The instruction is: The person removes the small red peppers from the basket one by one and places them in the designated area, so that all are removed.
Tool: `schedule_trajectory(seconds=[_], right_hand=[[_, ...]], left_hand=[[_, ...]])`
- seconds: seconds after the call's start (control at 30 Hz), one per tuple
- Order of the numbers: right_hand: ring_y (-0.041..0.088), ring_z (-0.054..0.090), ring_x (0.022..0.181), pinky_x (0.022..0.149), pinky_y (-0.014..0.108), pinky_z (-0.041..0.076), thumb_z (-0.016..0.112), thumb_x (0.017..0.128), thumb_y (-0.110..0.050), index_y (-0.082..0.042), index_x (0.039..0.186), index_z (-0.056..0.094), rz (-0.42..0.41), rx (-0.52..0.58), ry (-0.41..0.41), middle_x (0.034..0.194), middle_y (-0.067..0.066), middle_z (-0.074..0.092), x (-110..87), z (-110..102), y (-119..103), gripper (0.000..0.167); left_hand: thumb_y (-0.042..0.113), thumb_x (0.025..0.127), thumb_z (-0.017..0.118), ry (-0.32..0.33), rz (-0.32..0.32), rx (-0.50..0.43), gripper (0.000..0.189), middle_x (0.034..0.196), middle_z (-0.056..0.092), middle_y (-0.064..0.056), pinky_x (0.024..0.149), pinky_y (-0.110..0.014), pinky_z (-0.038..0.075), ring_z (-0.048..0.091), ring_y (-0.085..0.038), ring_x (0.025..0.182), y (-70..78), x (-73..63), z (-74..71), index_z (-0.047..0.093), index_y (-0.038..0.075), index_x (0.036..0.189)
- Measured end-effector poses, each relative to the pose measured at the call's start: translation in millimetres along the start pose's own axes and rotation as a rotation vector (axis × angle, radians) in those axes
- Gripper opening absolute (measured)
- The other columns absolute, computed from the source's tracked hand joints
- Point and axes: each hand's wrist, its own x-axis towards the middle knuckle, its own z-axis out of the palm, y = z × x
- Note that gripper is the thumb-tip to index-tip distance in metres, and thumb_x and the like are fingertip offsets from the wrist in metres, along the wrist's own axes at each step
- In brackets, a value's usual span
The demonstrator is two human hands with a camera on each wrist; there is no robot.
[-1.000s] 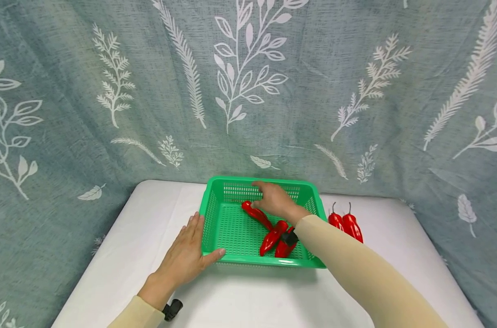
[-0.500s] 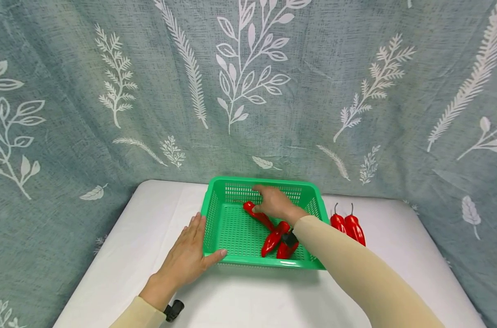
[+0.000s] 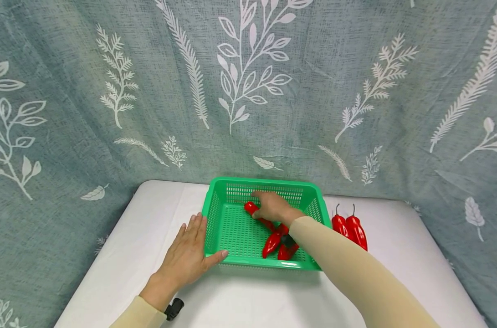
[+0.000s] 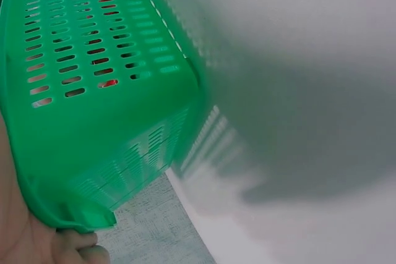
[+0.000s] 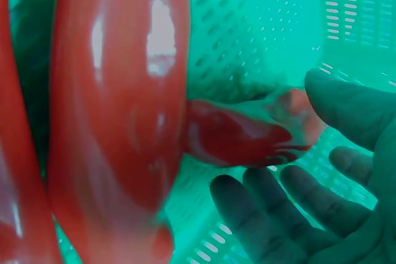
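A green perforated plastic basket (image 3: 268, 262) holds three red chili peppers. My left hand (image 3: 182, 257) lies along its left side with fingers straight, its thumb over the front-left corner of the rim. The left wrist view has the basket wall (image 4: 105, 115) close beside that hand's edge. My right hand (image 3: 274, 207) is inside the basket, over the rearmost pepper (image 3: 251, 208). In the right wrist view, thumb and spread fingers stand on either side of that pepper's end (image 5: 241, 134). Nearer the front lie a second pepper (image 3: 270, 245) and a third (image 3: 287, 253), partly hidden by the wrist.
Two more red peppers with dark stems, one here (image 3: 340, 225) and its neighbor (image 3: 357, 233), lie side by side on the white table (image 3: 387, 228) right of the basket, partly behind the right sleeve (image 3: 334, 255). A grey-green leaf-patterned cloth (image 3: 289, 127) hangs around the table.
My right hand has dropped slightly, its thumb covering more of the rearmost pepper, and the right forearm has shifted left. My left hand has stayed at the basket.
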Motion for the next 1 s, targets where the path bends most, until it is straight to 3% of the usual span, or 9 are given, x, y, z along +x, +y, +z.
schedule_trajectory(seconds=[0.3,0.5,0.63,0.77,1.0], right_hand=[[0.032,0.064,0.126,0.103,0.046,0.055,0.085,0.091,-0.022,-0.013,0.158,0.049,-0.009,-0.057,-0.046,0.144,0.014,0.065,2.1,8.9,-1.7,0.077],[0.031,0.067,0.122,0.1,0.046,0.057,0.089,0.087,-0.03,-0.017,0.157,0.049,-0.031,-0.105,-0.034,0.137,0.014,0.07,5.2,18.3,1.3,0.081],[0.029,0.07,0.111,0.093,0.045,0.059,0.086,0.088,-0.025,-0.019,0.155,0.052,-0.063,-0.14,-0.015,0.131,0.013,0.073,6.7,20.6,0.9,0.076],[0.025,0.067,0.098,0.087,0.042,0.058,0.082,0.09,-0.018,-0.019,0.154,0.054,-0.087,-0.083,0.01,0.121,0.011,0.074,7.1,17.9,0.1,0.069],[0.025,0.067,0.106,0.092,0.043,0.056,0.081,0.094,-0.021,-0.023,0.158,0.05,-0.098,0.117,0.054,0.128,0.014,0.071,0.6,2.8,-1.2,0.071]], left_hand=[[0.077,0.098,0.05,-0.019,0.007,0.012,0.111,0.173,0.02,-0.026,0.131,-0.058,0.02,0.015,-0.039,0.162,1.0,1.1,-1.1,0.024,-0.009,0.163],[0.077,0.098,0.05,-0.027,-0.002,-0.002,0.112,0.173,0.019,-0.026,0.131,-0.058,0.02,0.015,-0.039,0.162,0.3,0.6,-0.1,0.023,-0.009,0.164],[0.077,0.098,0.051,-0.027,-0.001,-0.003,0.112,0.173,0.019,-0.026,0.13,-0.058,0.021,0.015,-0.039,0.162,0.1,0.2,-0.5,0.023,-0.01,0.163],[0.076,0.098,0.051,-0.025,-0.001,-0.004,0.112,0.173,0.019,-0.027,0.13,-0.058,0.022,0.015,-0.039,0.162,0.5,0.4,-0.5,0.023,-0.01,0.163],[0.077,0.098,0.05,-0.031,-0.009,-0.016,0.112,0.173,0.019,-0.026,0.13,-0.058,0.021,0.015,-0.039,0.163,1.0,0.4,-0.5,0.022,-0.01,0.163]])
